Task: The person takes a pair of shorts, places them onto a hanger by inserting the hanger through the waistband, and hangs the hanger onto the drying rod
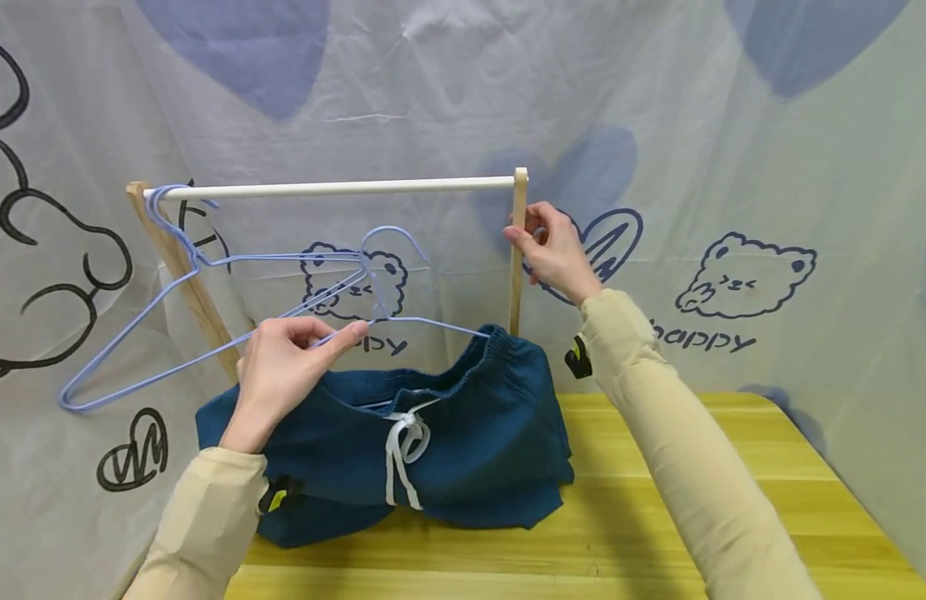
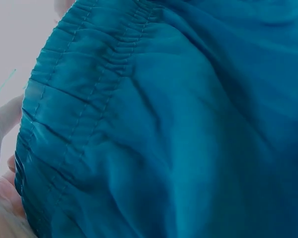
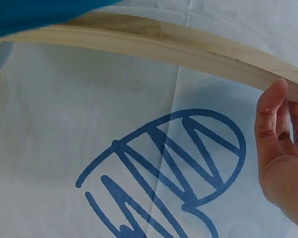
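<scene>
My left hand (image 1: 282, 367) pinches a light-blue wire hanger (image 1: 440, 322) just below its hook. Dark blue shorts (image 1: 485, 450) with a white drawstring bow (image 1: 408, 429) hang from that hanger, above the table. In the left wrist view the gathered waistband (image 2: 64, 99) fills much of the picture and partly covers the hand. My right hand (image 1: 558, 250) grips the right wooden post (image 1: 518, 275) of a small clothes rack, below its top end. The right wrist view shows the thumb against this post (image 3: 188, 54). The hanger's hook stands below the white rod (image 1: 335, 187).
More light-blue hangers (image 1: 125, 379) hang at the rod's left end, by the left post (image 1: 179, 258). Underneath is a yellow wood-grain table (image 1: 658, 500). A pale cloth with printed bears and hearts (image 1: 748, 279) stands behind the rack.
</scene>
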The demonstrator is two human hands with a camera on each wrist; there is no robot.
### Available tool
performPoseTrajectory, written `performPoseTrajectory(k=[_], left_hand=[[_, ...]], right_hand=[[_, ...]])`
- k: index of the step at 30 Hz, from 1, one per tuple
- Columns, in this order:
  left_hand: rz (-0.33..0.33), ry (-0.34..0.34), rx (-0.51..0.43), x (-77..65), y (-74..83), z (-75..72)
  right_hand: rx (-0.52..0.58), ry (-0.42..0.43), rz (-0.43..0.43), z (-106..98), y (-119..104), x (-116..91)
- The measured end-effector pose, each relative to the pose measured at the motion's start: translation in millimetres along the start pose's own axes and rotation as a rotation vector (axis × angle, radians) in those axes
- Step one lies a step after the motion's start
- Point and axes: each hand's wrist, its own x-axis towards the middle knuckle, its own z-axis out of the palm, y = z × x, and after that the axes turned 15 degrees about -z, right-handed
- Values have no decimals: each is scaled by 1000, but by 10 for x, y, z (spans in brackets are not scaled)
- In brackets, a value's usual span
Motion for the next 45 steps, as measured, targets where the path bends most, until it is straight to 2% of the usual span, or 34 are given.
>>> performPoseTrajectory(k=[9, 15, 23, 30, 34, 38, 45], left_hand=[[-52, 82, -30, 114, -35, -281], [-90, 136, -54, 170, -45, -396], [-163, 245, -54, 256, -59, -527], [-194, 356, -65, 309, -69, -527], [-225, 393, -94, 356, -65, -486], [-242, 395, -108, 402, -47, -424], [-236, 374, -110, 501, 15, -312]], right_hand=[[-13, 4, -8, 14, 8, 13], [-2, 7, -13, 10, 23, 20], [1, 3, -24, 6, 7, 18], [-2, 3, -13, 14, 13, 10], [-6, 4, -22, 21, 13, 14], [-6, -1, -32, 23, 19, 20], [-10, -2, -31, 19, 26, 8]])
